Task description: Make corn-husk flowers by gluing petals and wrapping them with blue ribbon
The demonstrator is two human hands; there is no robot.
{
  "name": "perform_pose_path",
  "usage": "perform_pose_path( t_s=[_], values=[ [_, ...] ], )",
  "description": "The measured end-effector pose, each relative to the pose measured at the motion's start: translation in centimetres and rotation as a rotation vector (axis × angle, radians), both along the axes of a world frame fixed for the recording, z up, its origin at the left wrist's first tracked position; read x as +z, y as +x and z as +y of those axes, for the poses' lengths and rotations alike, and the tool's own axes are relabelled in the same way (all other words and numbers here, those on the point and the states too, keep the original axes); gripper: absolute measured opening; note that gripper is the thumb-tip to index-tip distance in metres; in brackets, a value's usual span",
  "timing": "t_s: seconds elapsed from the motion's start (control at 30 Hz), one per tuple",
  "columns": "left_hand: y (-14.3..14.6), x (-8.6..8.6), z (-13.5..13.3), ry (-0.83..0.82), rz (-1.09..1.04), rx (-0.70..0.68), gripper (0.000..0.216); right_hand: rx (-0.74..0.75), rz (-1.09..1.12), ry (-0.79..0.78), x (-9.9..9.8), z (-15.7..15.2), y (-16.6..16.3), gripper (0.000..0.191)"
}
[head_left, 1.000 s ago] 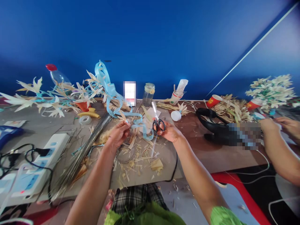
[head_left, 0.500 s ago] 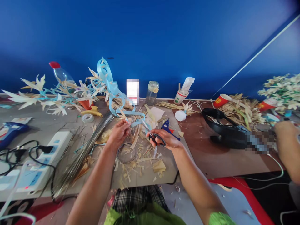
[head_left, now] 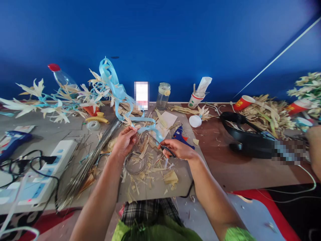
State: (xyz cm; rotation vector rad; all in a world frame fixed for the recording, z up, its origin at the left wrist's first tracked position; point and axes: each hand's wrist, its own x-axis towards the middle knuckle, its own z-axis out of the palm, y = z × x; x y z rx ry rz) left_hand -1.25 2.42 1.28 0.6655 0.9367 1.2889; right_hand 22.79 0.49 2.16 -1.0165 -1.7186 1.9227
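My left hand (head_left: pixel 124 142) pinches the end of a light blue ribbon (head_left: pixel 117 92) that curls up and back over the table. My right hand (head_left: pixel 178 150) is closed round black-handled scissors (head_left: pixel 160 144), whose blades point left toward the ribbon near my left fingers. Pale straw strips and cuttings (head_left: pixel 147 160) lie scattered under both hands. A thin wire ring (head_left: pixel 134 164) rests just below my left hand. A blue glue gun (head_left: pixel 181 136) lies right behind my right hand.
A bundle of thin wires (head_left: pixel 87 164) and a white power strip (head_left: pixel 37 177) lie at left. Straw flowers (head_left: pixel 50 107), a tape roll (head_left: pixel 93 126), a glass jar (head_left: pixel 162 96), paper cups (head_left: pixel 241 102) and a black bag (head_left: pixel 248 140) stand further back. Another person's arm (head_left: pixel 314 147) shows at right.
My right hand has turned the scissors from blades-up to blades pointing left at the ribbon and dropped lower. The glue gun has come into sight. The other person's arm has drawn right.
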Motion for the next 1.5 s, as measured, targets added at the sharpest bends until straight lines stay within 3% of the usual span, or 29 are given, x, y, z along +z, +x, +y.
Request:
perform_pose_path(
  t_s=[0.67,0.87,0.93,1.03,1.13,1.27,1.5],
  values=[
    [0.2,0.0,-0.1,-0.045,-0.163,-0.047,0.022,-0.042,0.067,0.009,-1.7,-0.2,-2.1,0.041],
    [0.1,0.1,-0.1,-0.038,-0.186,-0.008,0.023,0.007,0.001,0.026,-0.7,0.1,-0.5,0.045],
    [0.0,-0.1,0.0,-0.033,-0.168,0.019,0.024,-0.035,0.010,0.067,-0.3,0.5,0.9,0.046],
    [0.1,-0.4,0.1,-0.041,-0.137,0.009,0.024,-0.365,0.006,0.233,-0.5,1.6,2.1,0.045],
    [0.6,-0.6,0.1,-0.053,-0.114,-0.050,0.026,-0.593,-0.210,0.427,-1.4,2.3,1.9,0.041],
    [1.3,-0.4,-0.1,-0.034,-0.088,-0.092,0.027,-0.594,-0.481,0.605,-2.0,2.1,0.4,0.042],
    [1.3,-0.3,-0.2,-0.001,-0.022,-0.149,0.026,-0.551,-0.583,0.683,-1.6,1.1,-1.2,0.044]
  ],
)
